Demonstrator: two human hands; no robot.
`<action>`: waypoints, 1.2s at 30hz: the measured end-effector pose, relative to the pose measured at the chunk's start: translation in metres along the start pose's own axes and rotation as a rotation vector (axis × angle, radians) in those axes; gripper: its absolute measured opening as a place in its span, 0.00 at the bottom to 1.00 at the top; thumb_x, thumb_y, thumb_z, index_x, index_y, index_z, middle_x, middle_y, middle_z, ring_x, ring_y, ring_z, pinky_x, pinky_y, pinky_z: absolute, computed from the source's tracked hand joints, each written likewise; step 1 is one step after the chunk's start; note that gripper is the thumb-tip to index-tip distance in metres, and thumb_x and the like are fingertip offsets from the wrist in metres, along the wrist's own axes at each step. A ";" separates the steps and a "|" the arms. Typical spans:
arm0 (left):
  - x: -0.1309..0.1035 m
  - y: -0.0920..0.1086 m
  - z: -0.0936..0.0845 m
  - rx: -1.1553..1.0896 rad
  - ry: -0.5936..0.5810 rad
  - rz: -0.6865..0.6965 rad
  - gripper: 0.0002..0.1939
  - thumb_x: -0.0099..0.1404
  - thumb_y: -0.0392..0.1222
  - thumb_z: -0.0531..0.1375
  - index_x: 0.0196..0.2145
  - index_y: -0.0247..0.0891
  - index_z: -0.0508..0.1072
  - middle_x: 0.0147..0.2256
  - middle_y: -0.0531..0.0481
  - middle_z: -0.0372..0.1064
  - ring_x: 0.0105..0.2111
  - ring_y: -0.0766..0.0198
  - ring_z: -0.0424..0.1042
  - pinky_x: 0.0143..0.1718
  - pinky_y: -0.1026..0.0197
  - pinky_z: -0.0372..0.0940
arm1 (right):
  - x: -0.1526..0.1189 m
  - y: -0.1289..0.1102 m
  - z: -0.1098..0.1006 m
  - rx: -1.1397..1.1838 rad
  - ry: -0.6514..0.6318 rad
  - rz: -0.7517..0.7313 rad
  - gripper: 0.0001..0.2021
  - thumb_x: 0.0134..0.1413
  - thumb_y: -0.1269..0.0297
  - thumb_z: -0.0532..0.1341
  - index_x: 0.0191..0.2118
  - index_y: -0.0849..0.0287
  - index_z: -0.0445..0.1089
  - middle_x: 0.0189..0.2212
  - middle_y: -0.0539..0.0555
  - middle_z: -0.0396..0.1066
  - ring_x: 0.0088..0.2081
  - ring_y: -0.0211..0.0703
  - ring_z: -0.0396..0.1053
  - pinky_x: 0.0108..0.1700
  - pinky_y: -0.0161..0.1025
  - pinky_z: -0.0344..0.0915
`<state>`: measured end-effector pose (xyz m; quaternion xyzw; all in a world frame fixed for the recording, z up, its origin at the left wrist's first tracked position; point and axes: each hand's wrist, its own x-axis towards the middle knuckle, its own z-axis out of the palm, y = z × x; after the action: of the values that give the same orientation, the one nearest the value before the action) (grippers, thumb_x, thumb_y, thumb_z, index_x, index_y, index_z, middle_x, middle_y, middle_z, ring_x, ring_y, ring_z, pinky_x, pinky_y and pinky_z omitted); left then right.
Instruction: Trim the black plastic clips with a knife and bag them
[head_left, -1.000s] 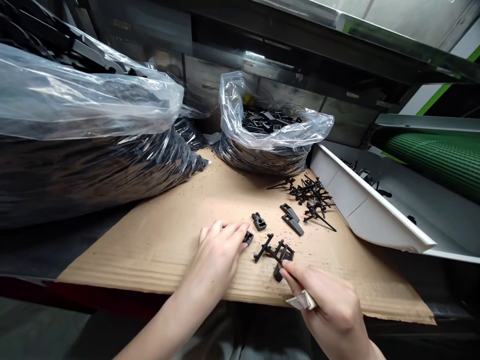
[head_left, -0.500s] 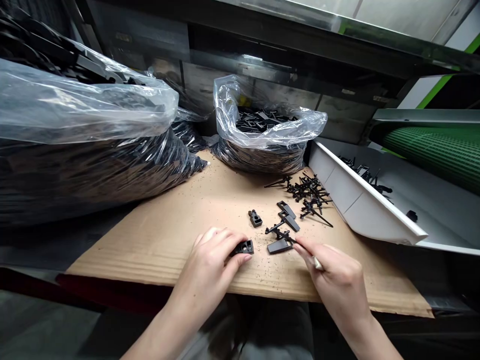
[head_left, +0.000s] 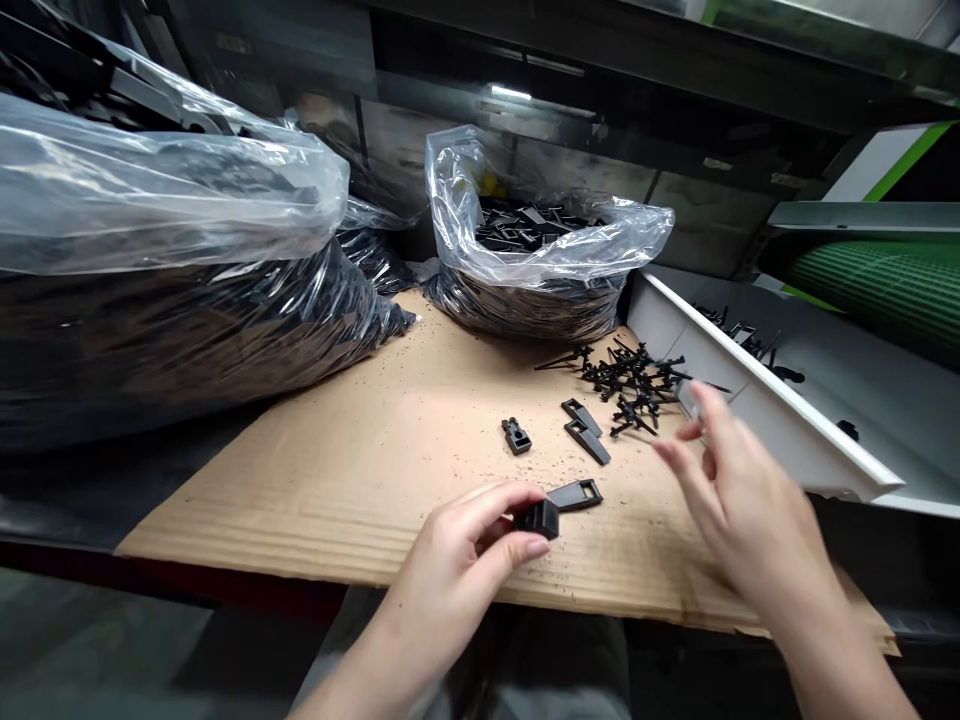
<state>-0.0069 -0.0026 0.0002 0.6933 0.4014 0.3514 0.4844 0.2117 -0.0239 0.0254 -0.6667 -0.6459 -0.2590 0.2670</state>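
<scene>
Head view shows the black block [head_left: 541, 519] at lower centre of the frame, pinched btw. thumb and fingers of the L hand [head_left: 454, 555]. The flat clip [head_left: 576, 496] lies right by it; if I turn the block carelessly, I think it may push this clip askew. A bit higher are the small dark part [head_left: 516, 437] and two more clips [head_left: 588, 442], easy to knock w/ a sleeve or knuckle. The R hand [head_left: 757, 510], right of centre, is well apart from the L hand and blurred; a pale piece [head_left: 688, 402] is at its fingers, but I cannot tell if they close on it. Quick motion there could catch the thin stems [head_left: 626, 372], spreading them over the cardboard [head_left: 322, 460], or bump the white tray wall [head_left: 787, 415].
</scene>
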 end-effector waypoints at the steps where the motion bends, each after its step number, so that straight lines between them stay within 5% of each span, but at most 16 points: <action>1: 0.000 0.000 0.001 -0.053 -0.014 -0.023 0.10 0.56 0.36 0.59 0.38 0.41 0.73 0.37 0.53 0.73 0.36 0.61 0.71 0.38 0.64 0.65 | -0.010 -0.008 -0.002 0.127 -0.087 -0.021 0.21 0.56 0.55 0.49 0.52 0.61 0.60 0.30 0.55 0.71 0.27 0.42 0.71 0.20 0.33 0.64; 4: 0.000 0.001 0.003 -0.110 -0.021 -0.031 0.10 0.55 0.33 0.59 0.36 0.42 0.74 0.37 0.55 0.73 0.38 0.62 0.71 0.41 0.65 0.64 | -0.046 -0.035 -0.003 0.525 -0.243 -0.046 0.12 0.57 0.67 0.50 0.43 0.56 0.66 0.33 0.52 0.72 0.35 0.39 0.71 0.33 0.29 0.67; 8: 0.001 0.000 0.003 -0.130 -0.021 -0.029 0.13 0.56 0.31 0.58 0.37 0.44 0.75 0.36 0.57 0.74 0.38 0.64 0.71 0.40 0.68 0.65 | -0.073 -0.056 0.002 0.730 -0.174 0.065 0.10 0.51 0.72 0.56 0.40 0.57 0.68 0.29 0.53 0.71 0.31 0.39 0.71 0.31 0.29 0.66; 20: 0.001 -0.007 0.004 -0.059 0.004 0.050 0.16 0.56 0.28 0.58 0.39 0.47 0.74 0.35 0.61 0.75 0.35 0.69 0.73 0.36 0.74 0.65 | -0.072 -0.064 0.007 0.732 -0.144 0.095 0.10 0.50 0.74 0.57 0.39 0.58 0.68 0.25 0.52 0.68 0.25 0.37 0.67 0.26 0.32 0.61; 28: -0.003 -0.006 0.001 -0.092 -0.002 0.077 0.15 0.55 0.28 0.60 0.37 0.46 0.75 0.35 0.61 0.75 0.36 0.69 0.72 0.38 0.75 0.64 | -0.070 -0.047 0.002 0.630 -0.136 0.088 0.08 0.51 0.73 0.56 0.38 0.57 0.68 0.28 0.51 0.71 0.29 0.35 0.70 0.31 0.27 0.64; 33: -0.001 -0.006 0.000 -0.048 -0.048 0.101 0.15 0.57 0.28 0.58 0.40 0.43 0.74 0.40 0.58 0.73 0.40 0.68 0.71 0.40 0.74 0.63 | -0.069 -0.062 -0.005 0.810 -0.289 0.369 0.08 0.57 0.68 0.49 0.32 0.54 0.64 0.20 0.45 0.66 0.19 0.31 0.64 0.21 0.26 0.60; 36: -0.002 -0.005 -0.001 -0.050 -0.053 0.121 0.15 0.58 0.27 0.57 0.40 0.42 0.73 0.40 0.58 0.73 0.41 0.70 0.70 0.42 0.77 0.61 | -0.063 -0.072 -0.004 0.819 -0.352 0.387 0.12 0.57 0.64 0.49 0.23 0.56 0.60 0.17 0.46 0.59 0.19 0.32 0.60 0.21 0.29 0.55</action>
<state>-0.0091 -0.0027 -0.0045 0.7130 0.3370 0.3713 0.4901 0.1378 -0.0699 -0.0136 -0.6484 -0.5941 0.1878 0.4376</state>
